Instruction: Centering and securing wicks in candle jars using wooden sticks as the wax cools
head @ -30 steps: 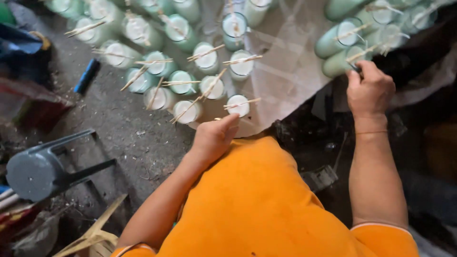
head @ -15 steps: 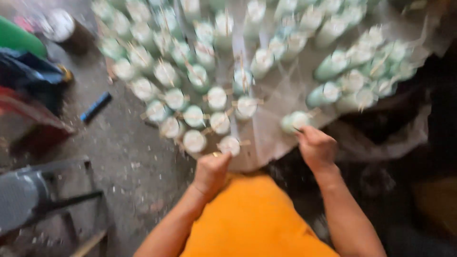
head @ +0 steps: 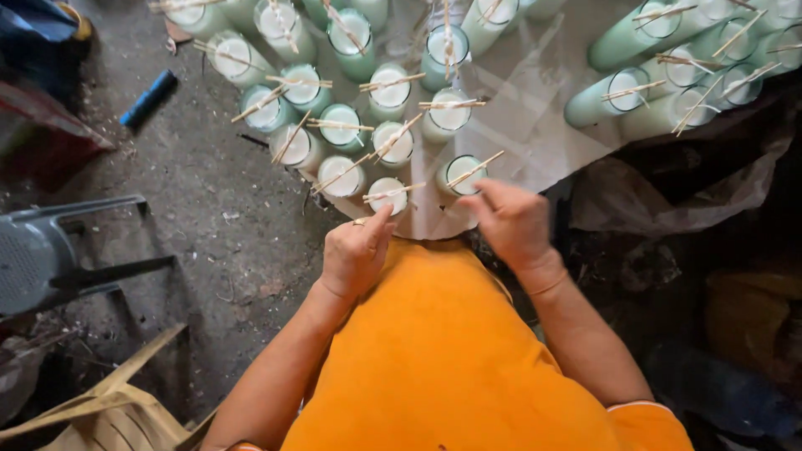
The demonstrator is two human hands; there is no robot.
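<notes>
Several pale green glass jars filled with white wax stand in rows on a light sheet (head: pixel 535 142), each with a thin wooden stick laid across its mouth. My left hand (head: pixel 355 250) is curled beside the nearest jar (head: pixel 388 195), its index finger touching that jar's stick. My right hand (head: pixel 511 221) rests just below another front jar (head: pixel 462 174), its fingertips at the end of that jar's stick (head: pixel 476 169). I wear an orange top (head: pixel 434 351).
A grey plastic chair (head: pixel 50 250) stands at the left on the rough dirt floor. A blue stick-like object (head: pixel 149 98) lies at the upper left. Wooden slats (head: pixel 109 401) sit at the bottom left. Crumpled plastic (head: pixel 668 200) hangs at the right.
My right hand came in from the far right cluster of jars to the front jar near the middle. My left hand stayed at the nearest jar. The camera view shifted.
</notes>
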